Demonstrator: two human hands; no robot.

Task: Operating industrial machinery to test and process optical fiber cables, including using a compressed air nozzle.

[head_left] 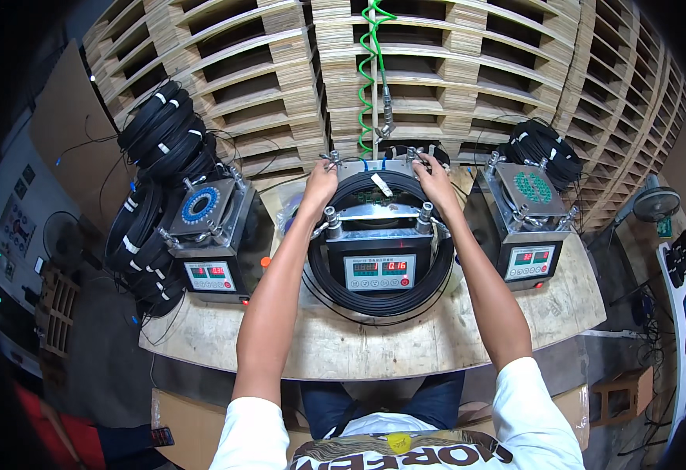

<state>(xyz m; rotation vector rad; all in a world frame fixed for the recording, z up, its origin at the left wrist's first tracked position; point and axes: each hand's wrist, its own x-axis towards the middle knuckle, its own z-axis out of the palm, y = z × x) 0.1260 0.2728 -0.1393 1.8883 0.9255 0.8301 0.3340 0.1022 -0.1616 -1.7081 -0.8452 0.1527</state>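
Note:
A middle bench machine point(380, 272) with a lit red and green display stands in front of me. A thick coil of black cable point(380, 304) loops round it. My left hand point(322, 186) pinches the metal clamp point(333, 159) at the machine's back left corner. At the back right corner my right hand point(434, 186) has its fingers closed on another metal clamp point(415, 153). Nearer to me, two front clamp posts point(331, 222) stand untouched. A white tag point(382, 185) is wrapped on the coil between my hands. The machine's top plate is partly hidden by cable.
Similar machines stand at left point(206, 227) and right point(521, 227) on the wooden table point(358, 348). Black cable coils point(162, 141) are piled at far left, another coil point(545, 153) at far right. A green spiral air hose point(366, 78) hangs before stacked pallets point(264, 63).

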